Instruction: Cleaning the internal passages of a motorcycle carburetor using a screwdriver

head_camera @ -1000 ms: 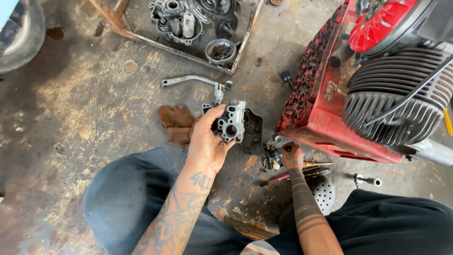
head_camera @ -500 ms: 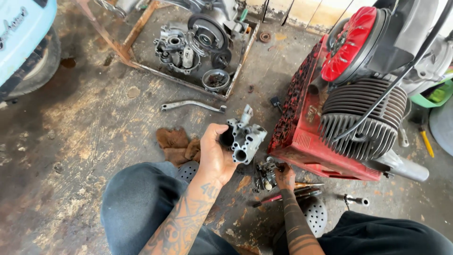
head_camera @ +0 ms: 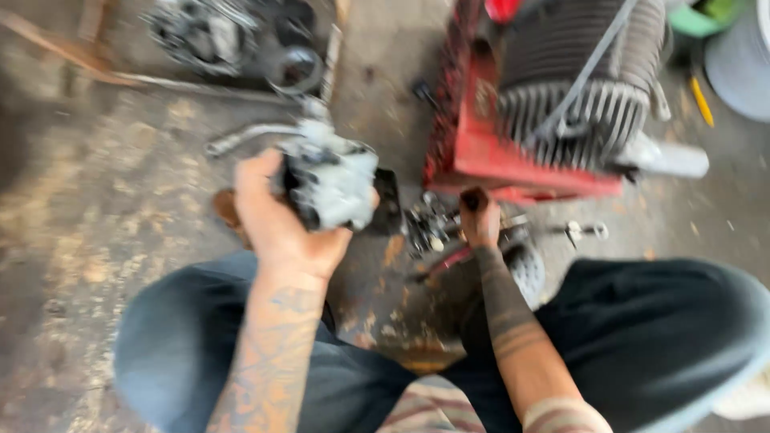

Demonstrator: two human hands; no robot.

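Note:
My left hand (head_camera: 273,220) grips a grey metal engine part (head_camera: 333,180) and holds it up above my left knee. My right hand (head_camera: 480,216) reaches down to a heap of small dark metal parts (head_camera: 429,224) on the floor between my knees; the blur hides whether its fingers hold anything. A red engine with grey cooling fins (head_camera: 561,104) stands just beyond that hand. The whole view is smeared by motion.
A metal frame with engine parts and a round ring (head_camera: 293,68) lies at the far left. A wrench (head_camera: 241,136) lies on the stained concrete floor. A brown rag (head_camera: 224,204) sits behind my left hand. A small bolt-like tool (head_camera: 581,231) lies at right.
The view has shifted and blurred. My left hand has turned the metal part slightly and kept hold of it. My right hand stays at the small parts by the red engine.

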